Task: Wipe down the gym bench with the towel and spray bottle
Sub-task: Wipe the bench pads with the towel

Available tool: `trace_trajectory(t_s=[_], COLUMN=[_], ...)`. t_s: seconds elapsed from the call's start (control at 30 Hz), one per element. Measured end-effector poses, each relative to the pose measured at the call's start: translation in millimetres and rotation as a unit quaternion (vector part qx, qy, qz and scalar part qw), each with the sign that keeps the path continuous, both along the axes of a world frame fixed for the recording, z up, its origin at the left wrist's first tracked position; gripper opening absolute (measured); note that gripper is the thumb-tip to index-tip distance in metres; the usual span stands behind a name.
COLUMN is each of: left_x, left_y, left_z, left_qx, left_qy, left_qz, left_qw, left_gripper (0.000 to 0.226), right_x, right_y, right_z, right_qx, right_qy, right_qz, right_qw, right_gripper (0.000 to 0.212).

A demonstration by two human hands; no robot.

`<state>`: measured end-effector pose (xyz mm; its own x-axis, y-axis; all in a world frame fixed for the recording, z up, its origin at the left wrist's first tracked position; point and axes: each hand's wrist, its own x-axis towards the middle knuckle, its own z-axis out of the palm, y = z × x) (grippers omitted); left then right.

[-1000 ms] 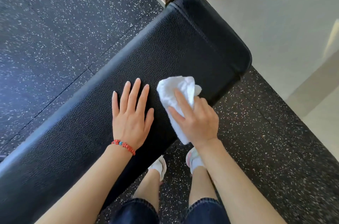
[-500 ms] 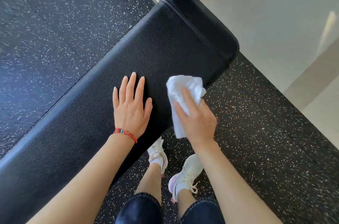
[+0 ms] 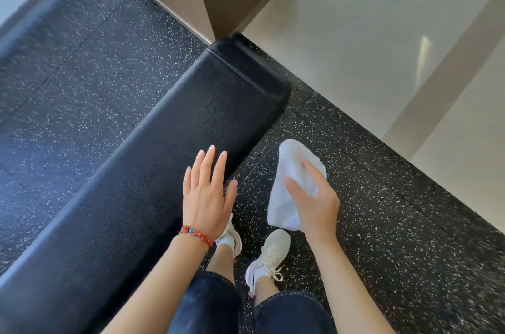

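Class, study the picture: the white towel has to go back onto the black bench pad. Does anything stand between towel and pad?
Nothing visible does. The right hand holds the towel over the speckled floor, just off the bench pad's near edge. The left hand lies open at that edge, beside the path, not across it.

Black pebbled bench pad (image 3: 164,142), white towel (image 3: 289,197), black white-speckled rubber floor (image 3: 396,224), red and blue beaded bracelet (image 3: 195,235), white sneakers (image 3: 270,254).
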<state>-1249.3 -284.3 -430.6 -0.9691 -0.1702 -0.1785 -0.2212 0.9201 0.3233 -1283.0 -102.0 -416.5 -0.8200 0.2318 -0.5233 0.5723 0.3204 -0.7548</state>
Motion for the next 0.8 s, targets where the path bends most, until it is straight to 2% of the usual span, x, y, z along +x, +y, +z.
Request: trace_trajectory(t_s=[0.27, 0.43, 0.8], left_x=[4.4, 2.7, -22.3], left_y=[42.9, 62.5, 97.9], left_z=[80.2, 119.8, 179.8], left_qx=[0.004, -0.008, 0.002], left_qy=[0.015, 0.026, 0.038], left_qz=[-0.056, -0.114, -0.273], left_qw=[0.998, 0.993, 0.961], left_gripper=[0.054, 0.053, 0.051], right_x=[37.5, 52.6, 73.7], right_y=[49.0, 68.7, 97.9], right_z=[80.6, 119.3, 183.9], right_qx=[-0.038, -0.038, -0.009], right_qy=[0.019, 0.025, 0.056], right_qz=[-0.041, -0.074, -0.237], right_qw=[0.998, 0.996, 0.970], right_gripper=[0.064, 0.062, 0.057])
